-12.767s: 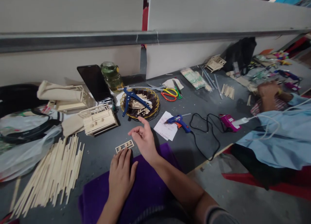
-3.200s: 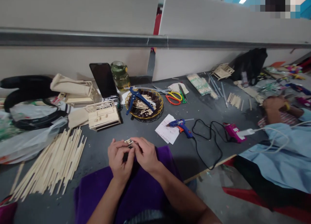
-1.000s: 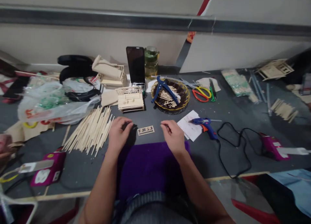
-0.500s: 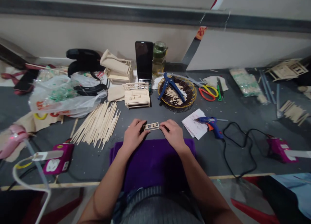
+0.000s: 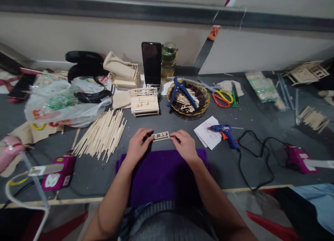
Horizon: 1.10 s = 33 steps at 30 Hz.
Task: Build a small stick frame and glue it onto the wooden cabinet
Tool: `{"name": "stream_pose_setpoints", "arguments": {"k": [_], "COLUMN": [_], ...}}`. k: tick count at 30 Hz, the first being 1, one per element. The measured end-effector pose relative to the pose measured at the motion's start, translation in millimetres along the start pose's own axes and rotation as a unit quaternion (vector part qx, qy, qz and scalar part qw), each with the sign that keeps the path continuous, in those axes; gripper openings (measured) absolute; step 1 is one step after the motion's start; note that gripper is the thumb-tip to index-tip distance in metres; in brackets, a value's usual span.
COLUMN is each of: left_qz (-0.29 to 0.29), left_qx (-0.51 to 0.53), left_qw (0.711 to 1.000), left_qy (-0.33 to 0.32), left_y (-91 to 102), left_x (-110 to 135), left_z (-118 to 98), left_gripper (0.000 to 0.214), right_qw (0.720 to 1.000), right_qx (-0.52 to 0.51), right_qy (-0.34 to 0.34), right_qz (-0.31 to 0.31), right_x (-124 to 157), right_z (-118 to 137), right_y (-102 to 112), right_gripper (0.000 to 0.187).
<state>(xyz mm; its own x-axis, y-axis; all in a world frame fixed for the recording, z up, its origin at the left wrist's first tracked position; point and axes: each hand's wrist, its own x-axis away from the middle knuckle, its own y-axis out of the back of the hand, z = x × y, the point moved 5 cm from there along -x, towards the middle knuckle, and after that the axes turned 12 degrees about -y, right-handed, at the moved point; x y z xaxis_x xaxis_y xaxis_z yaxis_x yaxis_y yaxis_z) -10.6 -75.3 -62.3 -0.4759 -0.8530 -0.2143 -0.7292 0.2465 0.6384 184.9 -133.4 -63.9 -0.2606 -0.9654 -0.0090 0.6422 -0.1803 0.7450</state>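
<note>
Pinching the frame at its 2 ends, your left hand and right hand were nearly closed; red print on the bag was illegible.

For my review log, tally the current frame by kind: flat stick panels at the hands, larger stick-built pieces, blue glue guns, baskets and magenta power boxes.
Flat stick panel: 1
Larger stick-built pieces: 3
Blue glue gun: 1
Basket: 1
Magenta power boxes: 2
Total: 8
</note>
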Motion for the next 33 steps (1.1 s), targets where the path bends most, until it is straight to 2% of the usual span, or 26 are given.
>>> {"name": "stream_pose_setpoints", "arguments": {"k": [17, 20, 26, 33], "left_qz": [0.035, 0.033, 0.069, 0.059], "left_qx": [-0.020, -0.058, -0.107, -0.123], "left_qw": [0.999, 0.996, 0.987, 0.986], "left_qy": [-0.023, -0.053, -0.101, -0.098], "left_y": [-1.0, -1.0, -9.3, -8.9], "left_x": [-4.6, -7.1, -12.7, -11.2], "left_z": [-5.3, -11.2, -29.2, -31.0], "left_gripper": [0.019, 0.012, 0.006, 0.004], "right_qw": [1.000, 1.000, 0.999, 1.000], "right_qx": [0.018, 0.022, 0.037, 0.006], "right_qy": [0.002, 0.002, 0.003, 0.013], "right_qz": [0.012, 0.014, 0.015, 0.005], "right_x": [0.2, 0.1, 0.3, 0.9], "right_z": [-0.6, -0.4, 0.8, 3.2], "right_y": [-2.0, -2.1, -2.2, -0.5], "right_gripper": [0.017, 0.017, 0.015, 0.017]}}
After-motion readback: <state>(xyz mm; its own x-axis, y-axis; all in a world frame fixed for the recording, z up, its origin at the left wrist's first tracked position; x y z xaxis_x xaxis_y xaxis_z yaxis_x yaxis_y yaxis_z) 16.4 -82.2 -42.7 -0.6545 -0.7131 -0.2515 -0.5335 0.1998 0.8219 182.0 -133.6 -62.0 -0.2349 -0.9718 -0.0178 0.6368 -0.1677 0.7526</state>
